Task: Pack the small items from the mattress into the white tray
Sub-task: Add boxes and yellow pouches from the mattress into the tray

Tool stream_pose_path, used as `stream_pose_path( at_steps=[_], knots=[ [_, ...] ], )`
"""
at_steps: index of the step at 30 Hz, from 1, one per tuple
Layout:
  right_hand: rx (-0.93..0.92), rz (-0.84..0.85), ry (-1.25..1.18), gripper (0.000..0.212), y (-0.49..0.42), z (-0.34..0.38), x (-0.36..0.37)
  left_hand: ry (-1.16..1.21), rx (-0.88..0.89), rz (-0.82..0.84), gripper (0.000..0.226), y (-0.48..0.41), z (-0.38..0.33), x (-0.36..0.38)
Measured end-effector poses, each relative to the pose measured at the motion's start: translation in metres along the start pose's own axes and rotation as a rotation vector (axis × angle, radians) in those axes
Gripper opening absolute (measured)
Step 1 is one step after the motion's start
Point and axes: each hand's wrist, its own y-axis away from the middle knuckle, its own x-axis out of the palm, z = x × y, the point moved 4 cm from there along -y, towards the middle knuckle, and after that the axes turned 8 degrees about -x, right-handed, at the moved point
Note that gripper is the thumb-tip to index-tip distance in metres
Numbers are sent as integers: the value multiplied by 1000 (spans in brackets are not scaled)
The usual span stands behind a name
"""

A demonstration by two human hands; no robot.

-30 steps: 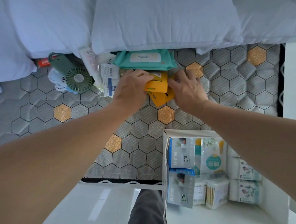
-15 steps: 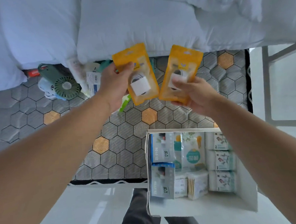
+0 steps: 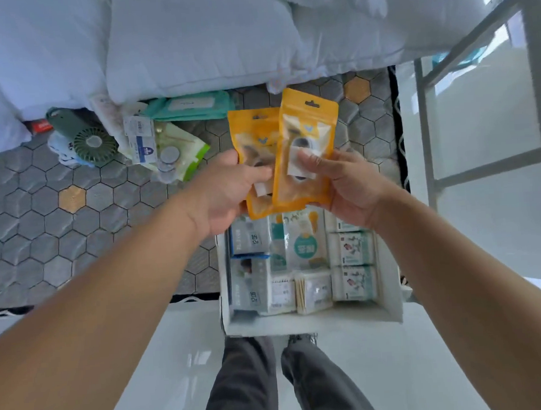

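Two orange pouches are held up over the far edge of the white tray (image 3: 314, 321). My left hand (image 3: 227, 194) grips the left orange pouch (image 3: 252, 133). My right hand (image 3: 345, 184) grips the right orange pouch (image 3: 305, 123), which overlaps the left one in front. The tray holds several small packs in rows. On the hexagon-patterned mattress (image 3: 73, 217) lie a green handheld fan (image 3: 93, 146), a teal wipes pack (image 3: 190, 106), a green-edged clear bag (image 3: 177, 153) and a labelled white packet (image 3: 140, 140).
White pillows and a duvet (image 3: 205, 41) cover the far part of the mattress. A white metal bed frame (image 3: 533, 71) stands at the right. The tray overhangs the mattress's near edge above my legs (image 3: 286, 387) and a glossy white floor.
Both hands lifted the two orange pouches off the mattress, then brought them together and down toward the tray; the right pouch now overlaps the left.
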Motion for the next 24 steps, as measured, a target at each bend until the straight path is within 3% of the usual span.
stream_pose_path(
  at_steps=[5,10,14,19,24],
  knots=[
    [-83,-118,15,50,42,-9,-31,-107,4,-135,21,24,41,8],
    [-86,-234,238,21,83,-26,-65,-319,-14,-241,12,23,83,18],
    [-16,-349,418,22,99,-50,-86,-581,-9,-358,29,4,96,24],
    [49,-366,678,25,101,-80,-90,-798,-28,-449,21,-10,98,34],
    [71,-414,862,23,79,-100,-84,-927,58,-554,47,-21,100,32]
  ],
)
